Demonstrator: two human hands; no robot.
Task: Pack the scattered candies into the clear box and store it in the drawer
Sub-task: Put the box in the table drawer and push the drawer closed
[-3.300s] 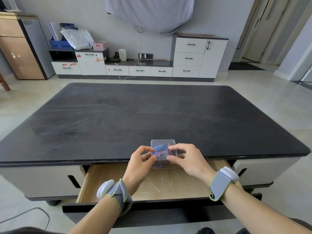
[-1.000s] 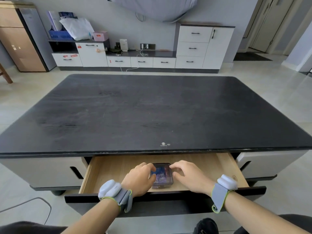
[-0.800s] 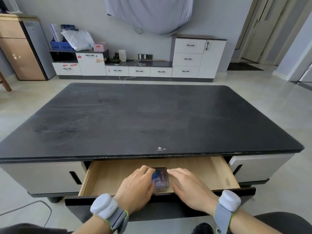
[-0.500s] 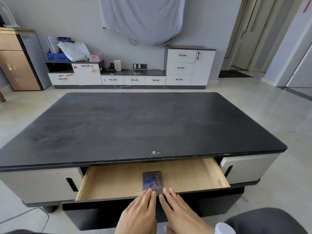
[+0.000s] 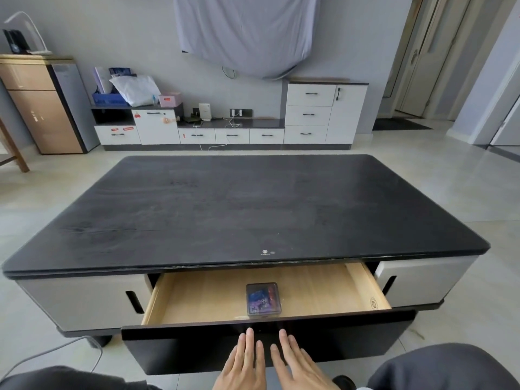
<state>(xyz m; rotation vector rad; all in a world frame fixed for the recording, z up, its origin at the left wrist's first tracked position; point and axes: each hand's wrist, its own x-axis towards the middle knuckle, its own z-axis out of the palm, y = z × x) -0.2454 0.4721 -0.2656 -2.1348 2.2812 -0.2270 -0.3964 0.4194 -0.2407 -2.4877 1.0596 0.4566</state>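
Clear box [image 5: 263,299] with candies sits lid-on in open drawer [image 5: 323,291], near front edge, centre. Looks light, rigid, slick plastic; best gripped by its side walls. Left hand [image 5: 244,361] and right hand [image 5: 295,364] flat, fingers spread, against drawer front. Wrists cut off; candy count unreadable. Tabletop [image 5: 239,206] bare.

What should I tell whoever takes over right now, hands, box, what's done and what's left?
Left hand: open, flat against the drawer front, holding nothing.
Right hand: open, flat against the drawer front beside the left, holding nothing.
Box: lid on, candies inside, standing on the drawer floor near the front, about the middle.
Table: no loose candies visible on top.
Done: candies packed, box placed in the drawer.
Left: push the drawer shut; it is wide open.
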